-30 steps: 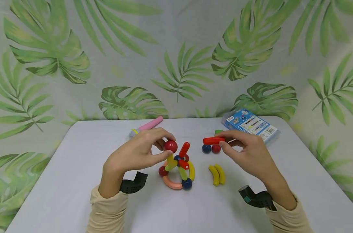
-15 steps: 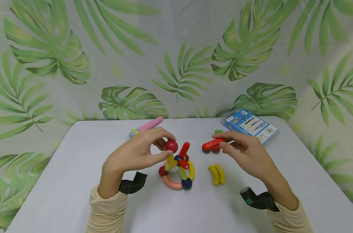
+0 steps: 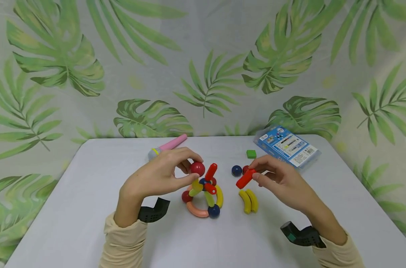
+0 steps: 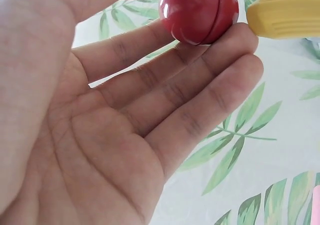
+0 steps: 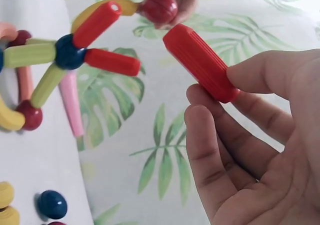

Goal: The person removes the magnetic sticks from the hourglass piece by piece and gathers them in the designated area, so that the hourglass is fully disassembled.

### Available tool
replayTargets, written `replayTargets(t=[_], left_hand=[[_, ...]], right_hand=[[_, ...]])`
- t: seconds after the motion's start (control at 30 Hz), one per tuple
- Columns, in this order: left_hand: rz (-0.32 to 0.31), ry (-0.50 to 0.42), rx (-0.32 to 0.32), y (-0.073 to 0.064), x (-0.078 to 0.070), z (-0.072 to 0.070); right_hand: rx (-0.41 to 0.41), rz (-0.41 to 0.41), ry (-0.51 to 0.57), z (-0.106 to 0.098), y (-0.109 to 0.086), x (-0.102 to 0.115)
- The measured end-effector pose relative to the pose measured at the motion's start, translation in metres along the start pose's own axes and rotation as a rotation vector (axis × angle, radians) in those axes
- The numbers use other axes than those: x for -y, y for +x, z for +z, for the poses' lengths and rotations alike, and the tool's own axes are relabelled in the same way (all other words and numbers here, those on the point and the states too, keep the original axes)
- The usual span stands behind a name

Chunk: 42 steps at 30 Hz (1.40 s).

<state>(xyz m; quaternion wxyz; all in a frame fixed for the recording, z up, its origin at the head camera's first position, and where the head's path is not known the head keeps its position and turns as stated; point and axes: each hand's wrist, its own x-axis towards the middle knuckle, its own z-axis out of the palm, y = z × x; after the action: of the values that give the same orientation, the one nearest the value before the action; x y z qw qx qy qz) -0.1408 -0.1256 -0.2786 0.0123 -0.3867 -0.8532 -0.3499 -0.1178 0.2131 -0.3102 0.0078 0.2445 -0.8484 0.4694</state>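
Observation:
My left hand pinches a red ball between thumb and fingers. A curved yellow rod joins that ball to the top of a ball-and-rod construction toy, whose central blue ball carries two short red rods and pale green legs. Its base is a ring of curved salmon rods, yellow rods and balls, standing on the table. To the right, my right hand holds a loose red rod by one end, its free end angled toward the structure. Both hands are raised above the table.
Two curved yellow rods lie right of the structure. Behind them sit a dark blue ball, a red ball and a green block. A blue package and a pink toy microphone lie at the back.
The right hand has brought the red rod a little nearer and turned it from level to slanting down-left, uncovering the blue ball. The left hand keeps hold of the red ball, almost unmoved.

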Motion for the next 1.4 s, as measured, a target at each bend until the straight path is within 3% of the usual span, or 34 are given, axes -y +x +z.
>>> replayTargets(t=[0.3, 0.57, 0.8, 1.07, 1.4], left_hand=[[-0.009, -0.037, -0.008, -0.004, 0.0, -0.001], [0.001, -0.028, -0.018, -0.006, -0.001, -0.002], [-0.007, -0.017, -0.011, -0.004, -0.003, -0.001], [-0.013, 0.018, 0.006, 0.001, -0.001, -0.001], [-0.044, 0.022, 0.033, 0.003, -0.001, 0.001]], right_hand=[[0.177, -0.007, -0.264, 0.006, -0.002, -0.013], [0.382, 0.053, -0.294, 0.009, 0.004, -0.02], [0.502, 0.103, -0.257, 0.008, 0.001, -0.026], [0.546, 0.166, -0.186, 0.014, -0.012, -0.042], [0.561, 0.257, -0.209, 0.027, -0.024, -0.049]])
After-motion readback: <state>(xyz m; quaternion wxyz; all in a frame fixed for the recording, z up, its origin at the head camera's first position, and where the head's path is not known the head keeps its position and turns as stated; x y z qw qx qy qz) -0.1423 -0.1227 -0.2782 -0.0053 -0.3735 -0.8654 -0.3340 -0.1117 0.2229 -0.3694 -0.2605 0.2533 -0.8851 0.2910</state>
